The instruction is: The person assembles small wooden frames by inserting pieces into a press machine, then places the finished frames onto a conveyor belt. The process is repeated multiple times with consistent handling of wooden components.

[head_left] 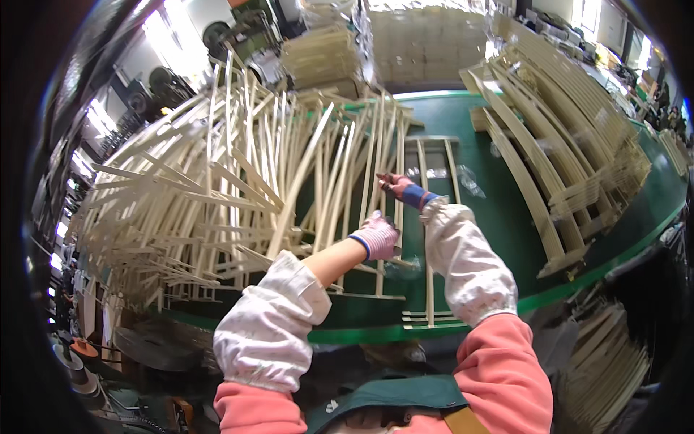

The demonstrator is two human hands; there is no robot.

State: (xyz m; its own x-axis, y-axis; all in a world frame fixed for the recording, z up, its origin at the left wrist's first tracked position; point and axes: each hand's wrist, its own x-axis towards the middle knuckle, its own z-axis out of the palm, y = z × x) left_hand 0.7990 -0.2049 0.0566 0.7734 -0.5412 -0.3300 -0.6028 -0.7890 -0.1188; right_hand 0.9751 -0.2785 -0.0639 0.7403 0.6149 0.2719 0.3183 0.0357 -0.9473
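My left hand (379, 236), in a pink-and-white striped glove, is closed around a thin pale wooden strip (380, 278) at the near side of a loose frame of strips. My right hand (403, 188), in a dark red glove with a blue cuff, reaches over the upper part of those strips. Its fingers stretch out to the left, and I cannot make out anything held in them. Just right of my hands lies a ladder-like wooden frame (454, 173), its long strips joined by crosspieces at far and near ends.
A big tangled heap of wooden strips (166, 210) covers the left of the green table (499, 249). Stacked finished-looking frames (549, 159) stand on the right. Crumpled clear plastic (470, 181) lies beside the single frame. Wrapped stacks (426, 47) rise behind the table.
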